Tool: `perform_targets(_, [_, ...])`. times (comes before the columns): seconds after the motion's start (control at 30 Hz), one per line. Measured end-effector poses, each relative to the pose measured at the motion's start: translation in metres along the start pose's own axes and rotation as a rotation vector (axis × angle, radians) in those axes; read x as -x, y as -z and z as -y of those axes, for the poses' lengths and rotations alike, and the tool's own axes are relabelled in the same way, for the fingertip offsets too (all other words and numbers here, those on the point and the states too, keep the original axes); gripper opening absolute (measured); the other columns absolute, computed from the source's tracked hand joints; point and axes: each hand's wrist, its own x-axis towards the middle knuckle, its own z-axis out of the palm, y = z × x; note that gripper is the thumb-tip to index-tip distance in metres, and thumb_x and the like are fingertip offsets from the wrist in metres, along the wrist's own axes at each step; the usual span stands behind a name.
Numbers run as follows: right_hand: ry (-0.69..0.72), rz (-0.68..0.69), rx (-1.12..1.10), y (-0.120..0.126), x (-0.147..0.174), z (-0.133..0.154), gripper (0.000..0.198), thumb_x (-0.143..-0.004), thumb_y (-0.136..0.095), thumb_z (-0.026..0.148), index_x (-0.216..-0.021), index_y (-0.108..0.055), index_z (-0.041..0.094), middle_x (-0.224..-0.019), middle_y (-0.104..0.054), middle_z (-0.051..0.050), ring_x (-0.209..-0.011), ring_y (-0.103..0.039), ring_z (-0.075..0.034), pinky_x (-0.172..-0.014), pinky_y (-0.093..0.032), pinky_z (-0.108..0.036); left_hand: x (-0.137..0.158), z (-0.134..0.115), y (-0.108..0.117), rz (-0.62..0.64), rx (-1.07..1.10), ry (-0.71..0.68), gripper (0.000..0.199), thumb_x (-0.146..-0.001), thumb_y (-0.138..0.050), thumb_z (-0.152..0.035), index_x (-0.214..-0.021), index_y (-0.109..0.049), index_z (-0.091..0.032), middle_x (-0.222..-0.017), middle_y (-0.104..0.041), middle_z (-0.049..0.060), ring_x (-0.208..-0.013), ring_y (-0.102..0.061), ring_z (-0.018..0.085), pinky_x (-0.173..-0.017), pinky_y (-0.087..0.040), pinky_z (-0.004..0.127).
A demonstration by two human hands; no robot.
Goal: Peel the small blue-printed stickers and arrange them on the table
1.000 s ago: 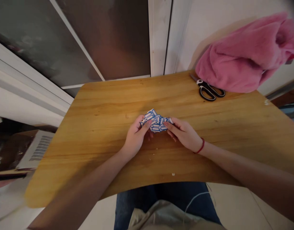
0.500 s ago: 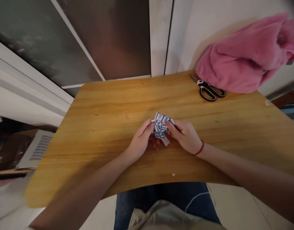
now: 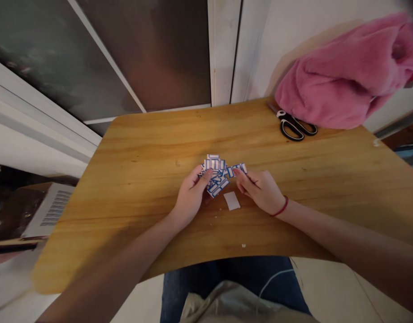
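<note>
A messy bunch of small white labels with blue borders (image 3: 214, 165) is pinched in my left hand (image 3: 192, 190), thumb on top. Just to the right, my right hand (image 3: 260, 189) is closed on a few labels of the same kind (image 3: 242, 168), fingertips pressed together. The two lots sit close side by side above the wooden table; I cannot tell whether their edges touch. A plain white piece of paper (image 3: 232, 201) lies on the wood below, between my hands.
Black-handled scissors (image 3: 292, 128) lie at the back right of the table (image 3: 152, 148), beside a pink plush bundle (image 3: 337, 80). Tiny white scraps (image 3: 244, 245) dot the table near its front edge. A box (image 3: 54, 208) stands off to the left.
The labels, earlier in one bunch between both hands, are now split, with a few in my right hand. My left hand has shifted slightly left. The white paper piece now shows whole.
</note>
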Motion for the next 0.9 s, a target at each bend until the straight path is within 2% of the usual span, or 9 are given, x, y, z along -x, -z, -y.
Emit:
perform_targets(0.17, [0.004,-0.034,-0.099,0.005,0.001,0.000,0.057,-0.094,-0.031,0.049,-0.046,-0.037,0.019,-0.042,-0.037,0.003,-0.042,-0.036,-0.007,-0.048,-0.029,-0.024,-0.004,-0.001,0.002,-0.053,0.033,0.027,0.021,-0.079,-0.056,-0.040,-0.078,-0.053,-0.019,-0.057,-0.047,-0.004,-0.040,-0.042,0.007,-0.030,-0.032,0.017])
perform_targets(0.37, [0.129,0.059,-0.039,0.003,0.000,0.003,0.056,-0.091,-0.039,0.050,-0.046,-0.046,0.018,-0.044,-0.045,0.002,-0.046,-0.040,-0.008,-0.052,-0.031,-0.025,0.000,0.001,-0.005,0.051,0.018,0.048,0.022,-0.080,-0.055,-0.042,-0.081,-0.056,-0.020,-0.056,-0.044,-0.004,-0.039,-0.038,0.007,-0.029,-0.031,0.017])
perform_targets(0.5, [0.046,0.085,0.036,-0.001,-0.003,0.001,0.055,-0.088,-0.046,0.051,-0.045,-0.052,0.017,-0.044,-0.049,0.002,-0.043,-0.041,-0.007,-0.049,-0.028,-0.024,0.004,0.005,-0.005,0.125,-0.016,0.028,0.024,-0.083,-0.052,-0.045,-0.082,-0.055,-0.021,-0.058,-0.046,-0.003,-0.041,-0.040,0.007,-0.031,-0.031,0.017])
perform_targets(0.6, [-0.004,0.069,0.057,-0.003,-0.003,-0.001,0.054,-0.087,-0.048,0.050,-0.045,-0.051,0.016,-0.042,-0.047,0.002,-0.042,-0.040,-0.007,-0.046,-0.026,-0.024,0.005,0.006,-0.004,0.200,-0.040,0.028,0.025,-0.085,-0.050,-0.046,-0.086,-0.053,-0.021,-0.060,-0.051,-0.003,-0.042,-0.044,0.007,-0.033,-0.033,0.018])
perform_targets(0.7, [-0.044,0.057,0.015,-0.003,-0.003,-0.001,0.055,-0.085,-0.050,0.052,-0.044,-0.050,0.016,-0.038,-0.043,0.003,-0.040,-0.038,-0.006,-0.044,-0.025,-0.023,0.003,0.005,-0.004,0.220,-0.052,0.005,0.026,-0.084,-0.052,-0.046,-0.086,-0.051,-0.020,-0.059,-0.051,-0.004,-0.041,-0.044,0.007,-0.033,-0.035,0.017])
perform_targets(0.83, [-0.128,0.238,-0.226,0.003,-0.004,0.000,0.057,-0.084,-0.046,0.057,-0.044,-0.047,0.017,-0.035,-0.040,0.004,-0.034,-0.035,-0.006,-0.040,-0.026,-0.022,-0.001,0.001,-0.001,0.189,-0.030,-0.044,0.026,-0.082,-0.056,-0.044,-0.082,-0.051,-0.019,-0.057,-0.048,-0.005,-0.040,-0.041,0.006,-0.032,-0.035,0.016])
perform_targets(0.9, [-0.101,0.303,-0.262,0.008,-0.006,-0.002,0.056,-0.086,-0.041,0.057,-0.049,-0.050,0.016,-0.038,-0.042,0.004,-0.036,-0.037,-0.006,-0.041,-0.027,-0.022,-0.004,-0.002,0.004,0.118,-0.006,-0.089,0.023,-0.082,-0.057,-0.041,-0.082,-0.053,-0.018,-0.057,-0.048,-0.005,-0.042,-0.041,0.005,-0.033,-0.035,0.015])
